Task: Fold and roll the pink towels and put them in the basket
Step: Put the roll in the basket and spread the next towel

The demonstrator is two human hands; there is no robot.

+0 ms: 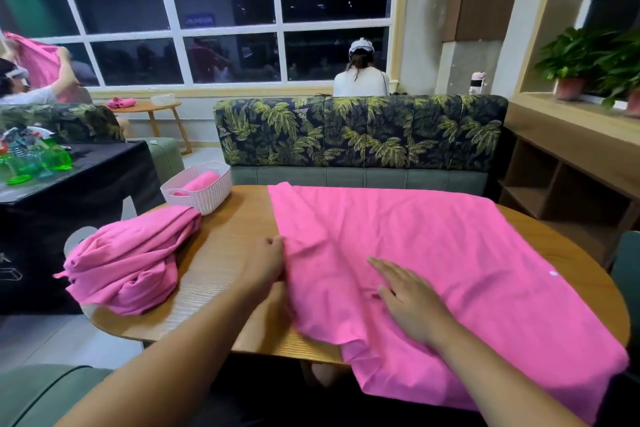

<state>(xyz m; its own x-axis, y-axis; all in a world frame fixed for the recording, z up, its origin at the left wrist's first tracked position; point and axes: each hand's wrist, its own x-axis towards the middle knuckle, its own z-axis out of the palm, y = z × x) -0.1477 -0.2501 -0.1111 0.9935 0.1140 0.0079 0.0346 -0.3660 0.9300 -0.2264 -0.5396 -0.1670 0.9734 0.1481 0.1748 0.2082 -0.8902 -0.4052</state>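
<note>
A large pink towel (pixel 443 253) lies spread over the right part of the wooden table (pixel 221 253), its near edge hanging over the front. My left hand (pixel 266 262) pinches the towel's left edge with curled fingers. My right hand (pixel 405 295) lies flat on the cloth, fingers straight. A heap of crumpled pink towels (pixel 128 260) sits at the table's left end. Behind it stands a white woven basket (pixel 211 194) with one rolled pink towel (pixel 202 182) inside.
A sofa with a palm-leaf back (pixel 360 132) runs behind the table. A black-covered table with green bottles (pixel 38 159) is at the left, wooden shelving (pixel 561 184) at the right. Two other people sit farther back.
</note>
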